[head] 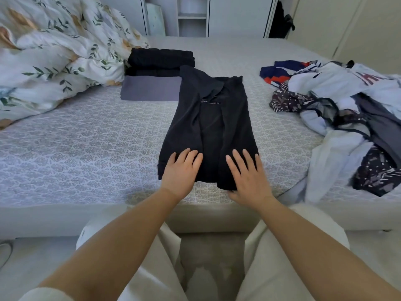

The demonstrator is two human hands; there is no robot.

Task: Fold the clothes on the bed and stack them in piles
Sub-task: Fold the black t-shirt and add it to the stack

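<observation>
A black garment lies lengthwise on the bed, its sides folded inward into a long strip. My left hand rests flat on its near left corner with fingers straight. My right hand lies flat on the near right corner, its thumb down at the hem near the bed's edge. Behind and to the left sits a pile of folded clothes: black pieces stacked next to a folded grey piece. A heap of unfolded clothes, white, navy and patterned, covers the right side of the bed.
A crumpled leaf-print duvet fills the bed's far left. White wardrobes and open shelves stand behind the bed. My legs in light trousers are against the bed's near edge, with pale floor below.
</observation>
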